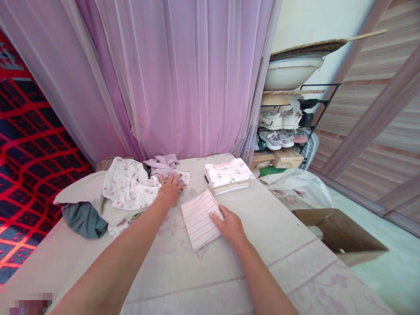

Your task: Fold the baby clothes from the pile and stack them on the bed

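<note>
Here, left hand [170,189] flat on loose clothes [131,188], right hand [229,225] fingers released on striped cloth [198,218], folded stack [228,175] beyond.

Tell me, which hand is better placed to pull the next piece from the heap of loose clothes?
Probably the left hand: it already rests on the lilac garment at the edge of the loose clothes pile. The right hand lies on the folded striped cloth, farther away.

Sheer pink curtain [183,78] hangs behind the pale bed surface [203,271]. Red-and-black patterned textile [29,144] covers the left. A black shoe rack [292,127] stands right of the curtain, beside wood-panelled sliding doors [377,118]. An open cardboard box [341,236] sits on the light floor [393,271]. Even daylight.
</note>
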The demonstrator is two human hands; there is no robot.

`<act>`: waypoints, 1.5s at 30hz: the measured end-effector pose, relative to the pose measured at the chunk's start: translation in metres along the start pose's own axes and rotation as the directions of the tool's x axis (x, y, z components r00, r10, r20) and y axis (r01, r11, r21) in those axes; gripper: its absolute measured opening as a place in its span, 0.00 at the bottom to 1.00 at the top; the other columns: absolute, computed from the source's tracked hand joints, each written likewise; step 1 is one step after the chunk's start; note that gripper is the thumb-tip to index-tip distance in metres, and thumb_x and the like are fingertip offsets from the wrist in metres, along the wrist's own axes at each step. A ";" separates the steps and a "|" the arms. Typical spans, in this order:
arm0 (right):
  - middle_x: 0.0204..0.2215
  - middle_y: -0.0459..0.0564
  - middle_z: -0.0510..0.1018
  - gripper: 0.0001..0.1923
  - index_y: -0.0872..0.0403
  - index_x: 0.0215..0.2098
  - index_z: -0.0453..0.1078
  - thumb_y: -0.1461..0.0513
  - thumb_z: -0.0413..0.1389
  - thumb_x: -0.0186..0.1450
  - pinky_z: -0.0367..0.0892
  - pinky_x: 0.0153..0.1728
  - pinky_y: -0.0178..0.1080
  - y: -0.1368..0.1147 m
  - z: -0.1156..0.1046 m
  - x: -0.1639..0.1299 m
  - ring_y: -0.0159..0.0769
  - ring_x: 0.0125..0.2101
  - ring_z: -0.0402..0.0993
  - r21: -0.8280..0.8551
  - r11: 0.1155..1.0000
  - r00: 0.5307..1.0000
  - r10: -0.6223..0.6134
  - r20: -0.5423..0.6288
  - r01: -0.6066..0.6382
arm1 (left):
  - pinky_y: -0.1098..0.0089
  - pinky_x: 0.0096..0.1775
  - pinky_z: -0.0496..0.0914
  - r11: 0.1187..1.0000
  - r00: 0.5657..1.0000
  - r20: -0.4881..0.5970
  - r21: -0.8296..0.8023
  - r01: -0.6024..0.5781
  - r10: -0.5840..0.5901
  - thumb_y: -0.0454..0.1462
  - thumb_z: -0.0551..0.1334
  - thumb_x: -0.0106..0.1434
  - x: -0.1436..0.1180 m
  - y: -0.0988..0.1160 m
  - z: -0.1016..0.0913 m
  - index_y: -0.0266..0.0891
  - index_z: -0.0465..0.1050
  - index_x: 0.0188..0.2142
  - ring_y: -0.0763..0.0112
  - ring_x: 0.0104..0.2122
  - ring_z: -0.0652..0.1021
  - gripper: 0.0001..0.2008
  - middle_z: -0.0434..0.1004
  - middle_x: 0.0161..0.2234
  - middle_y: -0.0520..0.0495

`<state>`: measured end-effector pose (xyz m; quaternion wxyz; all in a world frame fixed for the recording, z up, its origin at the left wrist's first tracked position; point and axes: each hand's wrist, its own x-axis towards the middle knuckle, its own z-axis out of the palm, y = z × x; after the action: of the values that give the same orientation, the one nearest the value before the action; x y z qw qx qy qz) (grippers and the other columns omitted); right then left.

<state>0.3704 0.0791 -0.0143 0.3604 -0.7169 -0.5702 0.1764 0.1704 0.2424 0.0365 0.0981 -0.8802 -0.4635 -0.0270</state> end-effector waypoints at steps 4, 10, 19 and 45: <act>0.37 0.48 0.81 0.19 0.50 0.46 0.72 0.53 0.57 0.58 0.66 0.37 0.39 0.001 -0.003 0.000 0.41 0.36 0.76 0.111 0.994 0.999 0.010 0.032 -0.013 | 0.30 0.55 0.30 0.997 0.997 0.003 0.029 0.078 -0.078 0.23 0.52 0.59 0.000 -0.020 0.013 0.44 0.76 0.46 0.45 0.61 0.59 0.23 0.63 0.60 0.39; 0.36 0.48 0.81 0.18 0.50 0.45 0.72 0.54 0.56 0.58 0.67 0.38 0.40 0.004 0.000 -0.001 0.41 0.36 0.76 0.128 0.992 1.000 0.021 0.023 -0.024 | 0.34 0.57 0.30 0.994 0.995 0.028 0.041 0.097 -0.098 0.22 0.52 0.58 -0.012 -0.041 0.015 0.46 0.77 0.41 0.49 0.61 0.59 0.22 0.70 0.55 0.42; 0.40 0.49 0.80 0.20 0.51 0.47 0.71 0.55 0.54 0.58 0.67 0.43 0.41 0.007 0.002 -0.007 0.42 0.40 0.75 0.196 0.981 1.000 0.006 -0.024 -0.002 | 0.40 0.58 0.24 0.979 0.978 0.040 0.042 0.202 -0.203 0.22 0.54 0.54 -0.024 -0.060 0.006 0.39 0.78 0.32 0.49 0.62 0.58 0.17 0.76 0.47 0.38; 0.44 0.56 0.76 0.29 0.53 0.51 0.68 0.53 0.61 0.53 0.71 0.36 0.39 0.025 0.019 0.007 0.34 0.32 0.74 0.697 0.717 0.997 0.051 -0.064 0.008 | 0.63 0.41 0.75 -0.547 0.892 0.438 -0.777 0.311 -0.115 0.40 0.63 0.60 -0.032 -0.011 0.009 0.35 0.68 0.53 0.60 0.38 0.81 0.22 0.81 0.41 0.40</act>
<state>0.3769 0.0900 -0.0437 0.6233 -0.5420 -0.4390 0.3536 0.1429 0.2246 0.0247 -0.7347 -0.3961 -0.4003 -0.3783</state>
